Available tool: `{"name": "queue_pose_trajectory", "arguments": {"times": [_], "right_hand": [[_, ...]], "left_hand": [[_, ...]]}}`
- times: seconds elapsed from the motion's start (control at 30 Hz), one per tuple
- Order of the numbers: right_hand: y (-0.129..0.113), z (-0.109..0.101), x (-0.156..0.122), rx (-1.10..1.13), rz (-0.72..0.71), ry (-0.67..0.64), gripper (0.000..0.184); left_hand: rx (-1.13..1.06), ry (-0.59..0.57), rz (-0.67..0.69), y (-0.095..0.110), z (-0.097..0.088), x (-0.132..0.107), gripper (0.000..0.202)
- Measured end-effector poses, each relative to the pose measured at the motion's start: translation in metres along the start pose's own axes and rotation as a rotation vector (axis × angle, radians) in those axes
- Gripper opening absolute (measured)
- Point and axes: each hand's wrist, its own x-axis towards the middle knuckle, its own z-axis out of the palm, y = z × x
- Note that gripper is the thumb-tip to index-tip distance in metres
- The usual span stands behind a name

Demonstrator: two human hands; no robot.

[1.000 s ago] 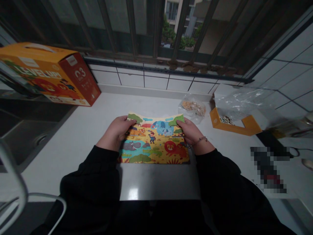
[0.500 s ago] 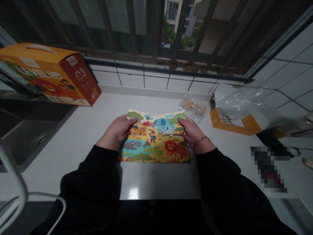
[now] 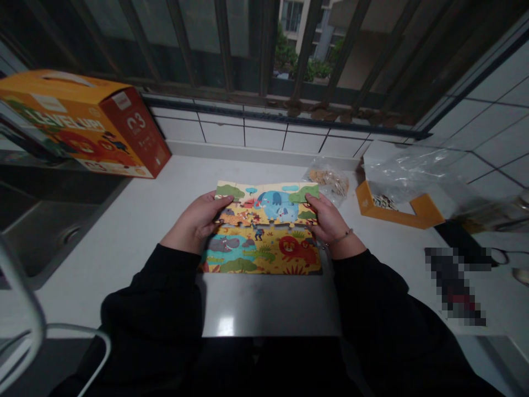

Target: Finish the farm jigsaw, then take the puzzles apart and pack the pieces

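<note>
The upper section of a jigsaw puzzle (image 3: 275,204), with blue elephants and green trees, is held at both ends and looks raised off the counter. My left hand (image 3: 203,216) grips its left end, thumb on top and fingers underneath. At the right end, my right hand (image 3: 328,221) pinches it the same way. Closer to me lies the lower puzzle section (image 3: 264,253), showing a hippo, crocodiles and red lions. A jagged gap with knobs runs between the two sections. Fingers of both hands are partly hidden under the upper section.
A clear bag of puzzle pieces (image 3: 328,181) lies behind my right hand. Right of it stands an open orange box (image 3: 397,216) with plastic wrap (image 3: 421,171). An orange carton (image 3: 82,127) stands back left, beside a sink (image 3: 49,231). A white cable (image 3: 105,342) hangs front left.
The upper puzzle section has come apart from the lower one across the middle and now looks straighter. Both hands keep their hold on it; the right has shifted slightly right.
</note>
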Motion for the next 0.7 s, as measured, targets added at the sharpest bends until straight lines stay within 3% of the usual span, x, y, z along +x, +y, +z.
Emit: {"name": "queue_pose_trajectory", "arguments": {"times": [0.23,0.47,0.7], "right_hand": [[0.015,-0.009,0.011,-0.088,0.09,0.052,0.022],[0.015,-0.013,0.012,-0.046,0.068,0.045,0.022],[0.013,0.009,0.005,-0.026,0.036,0.002,0.016]], "left_hand": [[0.048,0.059,-0.084,-0.006,-0.003,0.005,0.007],[0.086,0.01,-0.034,-0.012,-0.006,0.009,0.012],[0.073,0.027,0.019,-0.016,-0.002,0.011,0.019]]}}
